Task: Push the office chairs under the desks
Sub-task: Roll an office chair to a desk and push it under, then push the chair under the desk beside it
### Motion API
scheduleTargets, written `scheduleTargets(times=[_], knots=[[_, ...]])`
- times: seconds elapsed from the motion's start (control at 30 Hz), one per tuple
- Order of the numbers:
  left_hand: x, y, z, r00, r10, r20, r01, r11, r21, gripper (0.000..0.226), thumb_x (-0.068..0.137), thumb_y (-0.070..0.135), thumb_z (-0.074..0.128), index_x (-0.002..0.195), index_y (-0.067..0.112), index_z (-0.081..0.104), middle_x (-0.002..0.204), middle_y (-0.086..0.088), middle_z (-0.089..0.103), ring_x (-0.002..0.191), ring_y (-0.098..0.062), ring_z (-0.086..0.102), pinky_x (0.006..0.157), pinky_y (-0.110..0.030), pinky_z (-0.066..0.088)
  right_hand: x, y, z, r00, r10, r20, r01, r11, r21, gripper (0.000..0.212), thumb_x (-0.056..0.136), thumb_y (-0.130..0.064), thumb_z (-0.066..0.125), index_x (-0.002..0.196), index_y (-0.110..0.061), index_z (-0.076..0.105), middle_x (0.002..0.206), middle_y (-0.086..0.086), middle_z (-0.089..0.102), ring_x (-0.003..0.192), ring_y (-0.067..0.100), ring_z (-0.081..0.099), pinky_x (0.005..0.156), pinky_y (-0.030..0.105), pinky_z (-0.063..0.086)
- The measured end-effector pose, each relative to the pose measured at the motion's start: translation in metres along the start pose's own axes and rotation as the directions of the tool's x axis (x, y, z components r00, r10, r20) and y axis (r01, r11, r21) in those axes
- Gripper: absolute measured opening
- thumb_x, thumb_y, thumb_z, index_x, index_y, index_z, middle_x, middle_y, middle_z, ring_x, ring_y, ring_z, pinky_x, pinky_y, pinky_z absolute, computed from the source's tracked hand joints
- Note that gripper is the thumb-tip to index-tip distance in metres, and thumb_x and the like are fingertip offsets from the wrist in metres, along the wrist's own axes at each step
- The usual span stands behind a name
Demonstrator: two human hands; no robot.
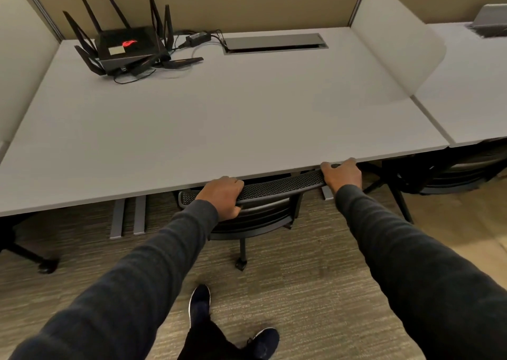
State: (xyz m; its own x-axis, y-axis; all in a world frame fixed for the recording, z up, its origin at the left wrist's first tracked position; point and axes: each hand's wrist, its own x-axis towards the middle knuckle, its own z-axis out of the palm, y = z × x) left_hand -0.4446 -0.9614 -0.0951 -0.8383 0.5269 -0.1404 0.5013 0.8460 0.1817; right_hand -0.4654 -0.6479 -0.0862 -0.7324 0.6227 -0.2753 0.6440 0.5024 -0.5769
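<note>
Chair (277, 188) is basically tucked in, seat under the table (219, 118), mesh backrest top right at the front edge. Left hand (223, 196) is wrapped over the left end of the backrest, fingers curled round it; right hand (341, 175) is closed on the right end, knuckles touching or nearly touching the table's underside lip. That's my worry: any more push and the right fingers get pinched between backrest and edge. Backrest might also knock the table and jolt the router (129, 48) at the far left corner. One caster (241, 265) sits on carpet, so it could snag and twist the chair sideways.
</note>
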Motion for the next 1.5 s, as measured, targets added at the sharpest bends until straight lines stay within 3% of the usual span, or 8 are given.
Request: scheduleTargets(times=[0.1,0.27,0.47,0.63,0.77,1.1,1.27,1.5], knots=[[0.006,-0.008,0.002,1.000,-0.003,0.006,0.003,1.000,0.007,0.034,0.082,0.034,0.069,0.106,0.015,0.056,0.102,-0.005,0.061,0.094,-0.024,0.055,0.077,-0.034,0.041,0.003,-0.002,0.004,1.000,-0.012,0.002,0.012,1.000,-0.007,0.062,0.089,-0.047,0.061,0.130,-0.004,0.042,0.119,0.020,0.061,0.103,0.034,0.059,0.086,0.041,0.051],[0.013,-0.014,0.008,0.999,0.001,0.045,-0.001,1.000,-0.003,0.039,0.081,0.037,0.068,0.110,0.015,0.055,0.103,-0.005,0.059,0.096,-0.025,0.055,0.079,-0.036,0.044,0.004,0.003,0.011,1.000,-0.009,-0.008,0.009,1.000,0.017,0.063,0.092,-0.043,0.062,0.134,-0.002,0.039,0.121,0.023,0.061,0.092,0.027,0.052,0.076,0.032,0.040],[0.018,-0.015,0.013,0.999,0.001,0.044,0.002,0.998,-0.059,0.052,0.075,0.045,0.069,0.115,0.017,0.053,0.107,-0.005,0.058,0.098,-0.025,0.053,0.081,-0.035,0.042,0.002,0.005,0.009,1.000,-0.010,-0.016,0.010,0.999,0.044,0.060,0.093,-0.040,0.063,0.133,-0.001,0.041,0.123,0.023,0.061,0.111,0.037,0.059,0.081,0.030,0.039],[0.029,-0.010,0.004,0.996,0.041,0.077,-0.035,0.996,-0.076,0.068,0.072,0.078,0.054,0.112,0.023,0.053,0.100,0.001,0.056,0.092,-0.023,0.054,0.074,-0.035,0.040,0.004,0.006,0.002,0.999,-0.026,0.035,0.026,1.000,-0.012,0.061,0.095,-0.043,0.060,0.136,-0.002,0.040,0.129,0.025,0.058,0.116,0.039,0.058,0.094,0.040,0.047],[0.054,0.017,-0.006,0.990,0.044,0.132,-0.032,0.996,-0.089,0.087,0.075,0.093,0.032,0.121,0.022,0.054,0.108,-0.002,0.058,0.099,-0.024,0.055,0.083,-0.040,0.048,0.011,0.022,-0.015,0.987,-0.132,0.089,0.146,0.974,-0.175,0.063,0.095,-0.061,0.051,0.131,-0.009,0.048,0.122,0.019,0.064,0.111,0.038,0.061,0.092,0.044,0.049],[0.161,0.207,0.003,0.991,0.108,-0.078,-0.105,0.994,0.036,0.067,0.093,0.074,0.032,0.121,0.017,0.053,0.116,-0.008,0.054,0.102,-0.027,0.049,0.088,-0.044,0.043,0.064,0.126,-0.123,0.955,-0.294,0.041,0.295,0.924,-0.244,0.049,0.095,-0.065,0.044,0.117,-0.022,0.053,0.097,0.001,0.064,0.087,0.019,0.061,0.078,0.040,0.052],[0.212,0.321,0.015,0.988,0.152,-0.039,-0.151,0.988,0.030,0.072,0.094,0.073,0.031,0.132,0.016,0.051,0.128,-0.010,0.054,0.114,-0.028,0.050,0.096,-0.044,0.043,0.103,0.196,-0.203,0.946,-0.322,0.051,0.323,0.904,-0.282,0.047,0.097,-0.064,0.044,0.115,-0.022,0.055,0.097,0.001,0.064,0.088,0.023,0.061,0.073,0.037,0.045],[0.270,0.446,0.026,0.990,0.143,-0.018,-0.143,0.989,-0.033,0.073,0.092,0.074,0.028,0.132,0.018,0.051,0.128,-0.010,0.053,0.115,-0.028,0.050,0.094,-0.045,0.044,0.162,0.255,-0.288,0.936,-0.348,-0.041,0.322,0.901,-0.291,0.048,0.094,-0.067,0.043,0.112,-0.025,0.055,0.088,-0.004,0.060,0.075,0.016,0.050,0.067,0.034,0.038]])
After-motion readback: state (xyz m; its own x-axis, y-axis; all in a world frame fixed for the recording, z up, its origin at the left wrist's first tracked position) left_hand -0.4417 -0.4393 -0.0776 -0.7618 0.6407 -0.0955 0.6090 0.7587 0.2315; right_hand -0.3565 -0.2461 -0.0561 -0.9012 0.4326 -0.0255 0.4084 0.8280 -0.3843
